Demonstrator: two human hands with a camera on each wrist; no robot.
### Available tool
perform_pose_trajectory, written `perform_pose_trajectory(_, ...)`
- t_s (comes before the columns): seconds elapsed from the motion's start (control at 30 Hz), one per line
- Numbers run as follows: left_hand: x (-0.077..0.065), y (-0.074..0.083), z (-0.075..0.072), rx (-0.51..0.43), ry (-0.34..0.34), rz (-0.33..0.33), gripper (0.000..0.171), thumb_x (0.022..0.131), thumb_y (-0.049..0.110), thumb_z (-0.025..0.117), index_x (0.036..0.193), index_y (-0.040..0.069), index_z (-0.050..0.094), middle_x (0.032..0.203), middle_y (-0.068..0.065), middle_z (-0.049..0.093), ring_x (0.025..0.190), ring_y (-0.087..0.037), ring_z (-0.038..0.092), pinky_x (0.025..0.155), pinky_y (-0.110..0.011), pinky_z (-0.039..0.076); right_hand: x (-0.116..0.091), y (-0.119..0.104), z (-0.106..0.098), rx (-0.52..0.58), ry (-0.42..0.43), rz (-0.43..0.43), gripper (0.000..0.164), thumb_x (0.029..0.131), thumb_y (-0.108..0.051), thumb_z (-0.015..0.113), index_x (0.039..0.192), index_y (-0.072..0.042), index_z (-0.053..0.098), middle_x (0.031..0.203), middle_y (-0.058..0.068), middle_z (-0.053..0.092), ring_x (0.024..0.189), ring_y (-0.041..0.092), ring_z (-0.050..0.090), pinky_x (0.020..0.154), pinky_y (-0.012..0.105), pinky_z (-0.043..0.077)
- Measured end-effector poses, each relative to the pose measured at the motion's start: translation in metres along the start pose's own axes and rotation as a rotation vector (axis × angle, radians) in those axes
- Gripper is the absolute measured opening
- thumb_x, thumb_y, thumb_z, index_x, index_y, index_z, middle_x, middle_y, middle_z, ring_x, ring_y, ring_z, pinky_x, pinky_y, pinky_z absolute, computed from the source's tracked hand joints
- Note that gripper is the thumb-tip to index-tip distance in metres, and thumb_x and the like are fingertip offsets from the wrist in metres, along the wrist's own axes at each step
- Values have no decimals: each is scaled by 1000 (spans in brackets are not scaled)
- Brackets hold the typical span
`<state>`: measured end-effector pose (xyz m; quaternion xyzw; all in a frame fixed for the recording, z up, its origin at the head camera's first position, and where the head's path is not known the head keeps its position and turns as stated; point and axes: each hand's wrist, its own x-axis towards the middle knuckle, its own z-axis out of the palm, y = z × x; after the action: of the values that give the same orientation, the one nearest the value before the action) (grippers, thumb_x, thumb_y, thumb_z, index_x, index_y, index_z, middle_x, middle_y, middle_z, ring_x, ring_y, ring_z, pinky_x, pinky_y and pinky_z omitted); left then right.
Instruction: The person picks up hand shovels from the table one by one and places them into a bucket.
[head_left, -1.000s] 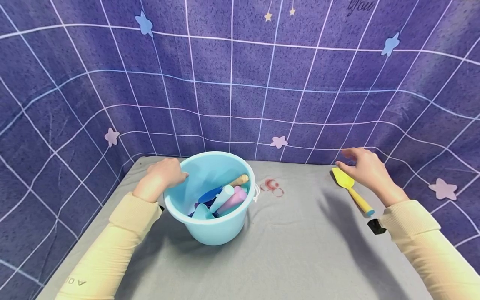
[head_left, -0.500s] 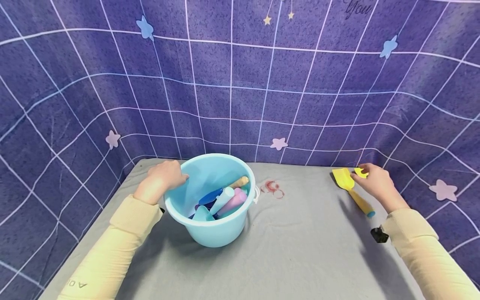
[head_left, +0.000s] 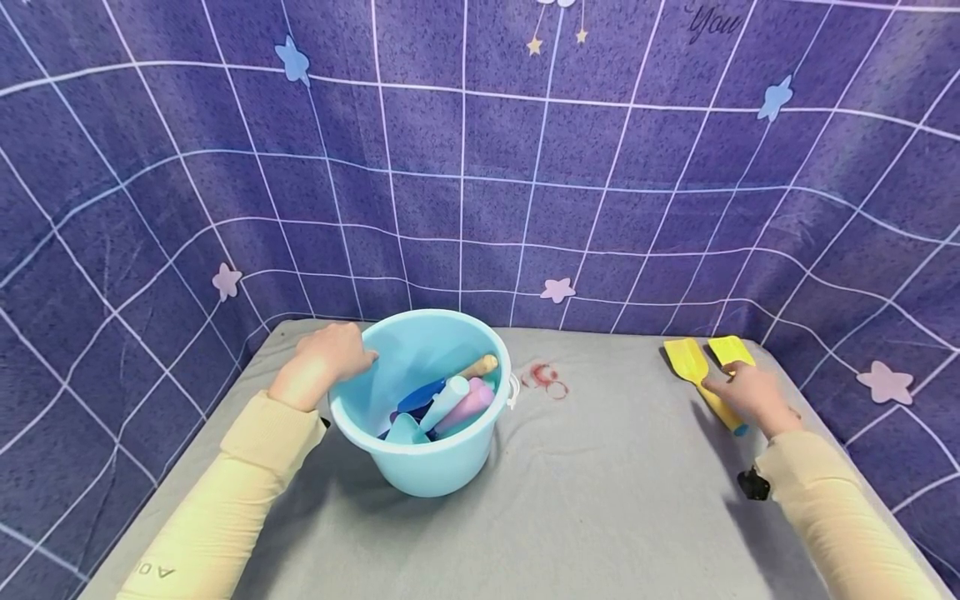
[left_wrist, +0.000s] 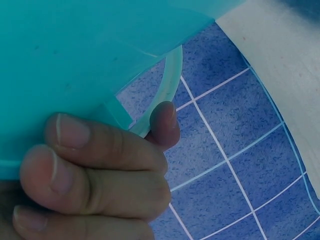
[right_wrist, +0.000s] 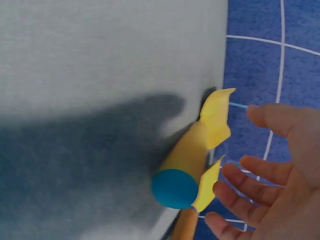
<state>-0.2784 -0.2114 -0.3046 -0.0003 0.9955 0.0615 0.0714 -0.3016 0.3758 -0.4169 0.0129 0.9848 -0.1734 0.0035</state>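
My left hand (head_left: 330,358) grips the left rim of a light-blue bucket (head_left: 435,471). In the left wrist view its curled fingers (left_wrist: 110,150) lie against the bucket's outer wall (left_wrist: 75,65), beside the pale carrying handle (left_wrist: 167,82). Two yellow toy shovels lie at the far right of the grey cloth. The left shovel (head_left: 686,360) has a blue-ended handle, and the right shovel (head_left: 731,350) shows mostly its blade. Above them is my right hand (head_left: 757,398), hiding the right shovel's handle in the head view. Its fingers (right_wrist: 255,192) are spread, with nothing held between them in the right wrist view.
Inside the bucket lie several toys, among them a purple piece (head_left: 467,402), a light-blue handled scoop (head_left: 446,402) and a dark-blue tool (head_left: 422,393). Reddish ring marks (head_left: 546,379) stain the cloth (head_left: 585,508). A purple-blue patterned curtain (head_left: 495,208) encloses the back and sides.
My right hand has come down and toward me at the far right, uncovering the second yellow shovel's blade. The left hand stays on the bucket's rim.
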Motion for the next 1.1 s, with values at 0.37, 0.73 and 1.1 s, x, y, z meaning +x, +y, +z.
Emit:
perform_pose_trajectory(0.37,0,0,2,0,6,1,35,89,35,52,87,2,60,87,-16,59,78,-30,59,60,-42,46,0,9,21,6,-145,64,55,84,-34,64,105,16,53,83,18,59,71,25,55,60,35,46)
perform_pose_trajectory(0.73,-1,0,2,0,-4,-3,33,89,36,51,82,4,59,83,-14,59,77,-29,59,60,-41,46,1,15,31,-25,-116,86,37,82,-28,62,86,8,56,72,11,55,64,24,54,55,35,44)
perform_pose_trajectory(1.1,1,0,1,-2,-5,-3,33,89,36,51,81,5,58,85,-14,59,78,-30,59,61,-42,46,2,13,29,-44,-100,98,34,82,-28,60,82,6,56,70,12,54,62,24,54,54,37,44)
